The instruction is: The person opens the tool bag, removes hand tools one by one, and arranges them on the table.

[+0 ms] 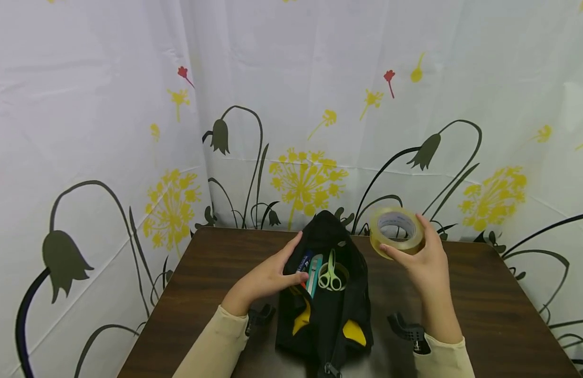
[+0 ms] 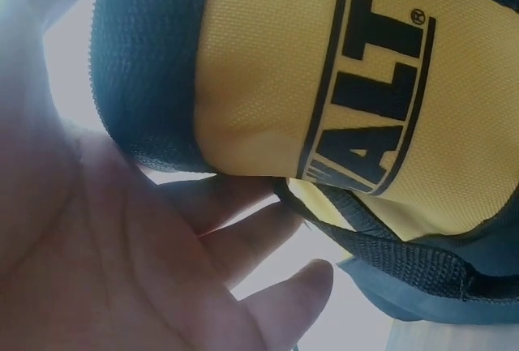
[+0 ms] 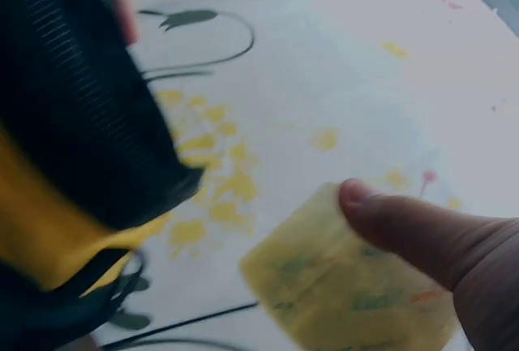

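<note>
A black and yellow zippered tool bag (image 1: 331,315) stands unzipped on the table. My left hand (image 1: 268,273) grips its left edge, thumb over the opening and fingers along the outside; the left wrist view shows them at the yellow lettered panel (image 2: 259,83). Inside the bag are pale green scissors (image 1: 331,282), a teal utility knife (image 1: 313,274), a blue marker-like item (image 1: 304,261) and, behind the scissors, a round tape-like ring (image 1: 342,271). To the right of the bag, my right hand (image 1: 428,260) holds a roll of clear yellowish packing tape (image 1: 377,236) in the air between thumb and fingers.
The dark wooden table (image 1: 490,304) lies under the bag. Behind it and on the left hangs a white curtain (image 1: 320,63) printed with flowers. A zipper pull (image 1: 330,369) lies at the bag's near end. Black camera mounts (image 1: 407,329) sit at both wrists.
</note>
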Motion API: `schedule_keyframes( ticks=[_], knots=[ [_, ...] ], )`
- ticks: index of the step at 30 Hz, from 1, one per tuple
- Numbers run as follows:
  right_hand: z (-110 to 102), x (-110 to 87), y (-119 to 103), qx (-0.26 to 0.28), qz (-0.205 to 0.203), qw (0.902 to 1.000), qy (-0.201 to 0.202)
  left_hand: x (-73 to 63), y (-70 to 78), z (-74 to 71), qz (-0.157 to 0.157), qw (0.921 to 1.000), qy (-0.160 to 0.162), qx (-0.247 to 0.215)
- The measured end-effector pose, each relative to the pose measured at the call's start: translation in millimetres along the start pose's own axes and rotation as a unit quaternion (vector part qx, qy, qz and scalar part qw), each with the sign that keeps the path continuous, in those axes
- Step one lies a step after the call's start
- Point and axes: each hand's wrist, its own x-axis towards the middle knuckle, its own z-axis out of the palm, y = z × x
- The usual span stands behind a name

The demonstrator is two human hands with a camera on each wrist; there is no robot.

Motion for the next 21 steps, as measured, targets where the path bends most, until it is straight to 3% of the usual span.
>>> schedule_keyframes(
  ticks=[5,13,21],
  knots=[
    [6,4.3,26,0.030,0.008,0.9990,0.032,-0.3,1.6,0.2,-0.003,1.0000,0.001,0.006],
    [40,23.5,81,0.066,0.004,0.9954,0.069,-1.8,0.9,-1.3,-0.009,0.9999,0.004,0.012],
    [60,25.0,128,0.143,0.024,0.9847,0.097,0.4,0.3,0.8,-0.005,1.0000,-0.002,0.006]
  ],
)
